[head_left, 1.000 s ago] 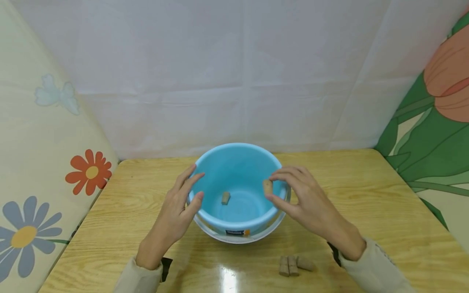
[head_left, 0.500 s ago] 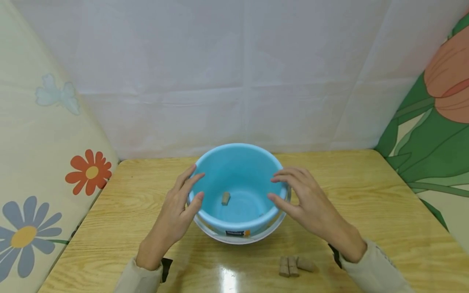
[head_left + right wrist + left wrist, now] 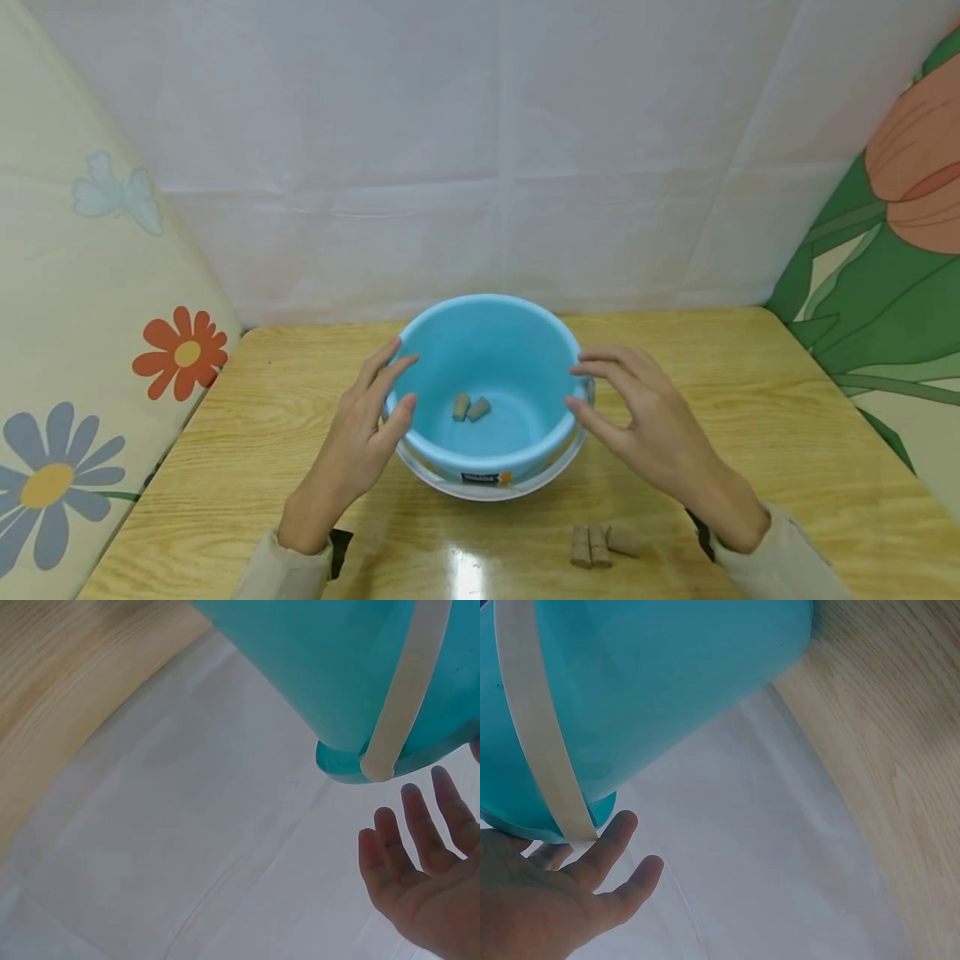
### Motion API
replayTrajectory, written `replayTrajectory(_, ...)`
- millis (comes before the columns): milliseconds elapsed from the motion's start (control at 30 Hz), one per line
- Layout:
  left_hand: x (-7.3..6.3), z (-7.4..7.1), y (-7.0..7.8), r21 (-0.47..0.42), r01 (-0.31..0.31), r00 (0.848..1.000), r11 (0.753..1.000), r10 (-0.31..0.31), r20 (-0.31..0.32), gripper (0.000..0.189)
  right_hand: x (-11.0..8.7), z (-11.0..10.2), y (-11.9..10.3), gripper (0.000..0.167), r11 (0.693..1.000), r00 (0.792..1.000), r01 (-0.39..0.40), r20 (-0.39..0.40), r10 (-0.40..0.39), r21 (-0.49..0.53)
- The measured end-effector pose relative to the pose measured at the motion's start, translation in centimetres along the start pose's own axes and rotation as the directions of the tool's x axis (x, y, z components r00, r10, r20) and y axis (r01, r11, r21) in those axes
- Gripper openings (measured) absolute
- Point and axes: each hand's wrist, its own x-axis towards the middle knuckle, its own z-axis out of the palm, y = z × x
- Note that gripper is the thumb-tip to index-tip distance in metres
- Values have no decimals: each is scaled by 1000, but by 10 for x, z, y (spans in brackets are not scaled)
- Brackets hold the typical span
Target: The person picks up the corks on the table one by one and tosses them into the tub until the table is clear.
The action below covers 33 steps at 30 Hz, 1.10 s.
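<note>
A light blue bucket with a white handle stands in the middle of the wooden table. Two corks lie side by side on its bottom. My left hand rests against the bucket's left rim, its fingers straight and its thumb on the edge. In the left wrist view the left hand lies under the bucket. My right hand hovers just off the right rim, fingers spread and empty. In the right wrist view the right hand lies below the bucket.
Three more corks lie together on the table near its front edge, by my right wrist. White sheeting closes off the back. Flowered panels stand on the left and the right.
My right hand let go of the cork it pinched over the bucket. That cork now lies beside the first one. The hand has drawn slightly right, away from the rim. The left hand has not moved.
</note>
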Motion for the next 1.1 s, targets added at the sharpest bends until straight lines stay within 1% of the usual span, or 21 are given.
replayTrajectory(200, 0, 1, -1, -2, -6, 1000, 1000, 6, -2, 44, -8, -6, 3, 35, 1000, 1000, 6, -19, -6, -26)
replayTrajectory(400, 1, 1, -1, -5, -10, 1000, 1000, 10, -4, 44, -15, -11, 5, 30, 999, 999, 26, -42, -27, -28)
replayTrajectory(567, 1, 1, 0, -3, -11, 1000, 1000, 11, -4, 43, -24, -15, 7, 50, 999, 999, 11, -46, -13, -52)
replayTrajectory(600, 0, 1, -1, -2, -10, 1000, 1000, 10, -4, 43, -27, -16, 7, 51, 998, 999, 5, -45, -7, -59)
replayTrajectory(667, 0, 1, -1, -1, -7, 1000, 1000, 7, -4, 44, -31, -17, 8, 49, 997, 999, -3, -43, 0, -71)
replayTrajectory(767, 0, 1, -2, 1, -3, 1000, 1000, 3, -3, 44, -36, -18, 9, 34, 995, 999, -17, -37, 14, -94)
replayTrajectory(833, 0, 1, -2, 1, 0, 1000, 1000, 0, -2, 44, -39, -19, 9, 29, 994, 999, -30, -26, 28, -110)
replayTrajectory(967, 0, 0, -2, 4, -1, 1000, 1000, 1, 0, 44, -46, -20, 8, 35, 989, 998, -55, -4, 55, -137)
replayTrajectory(1100, 0, 1, -1, 4, -6, 1000, 1000, 6, 0, 44, -54, -20, 9, 35, 985, 997, -77, 14, 80, -153)
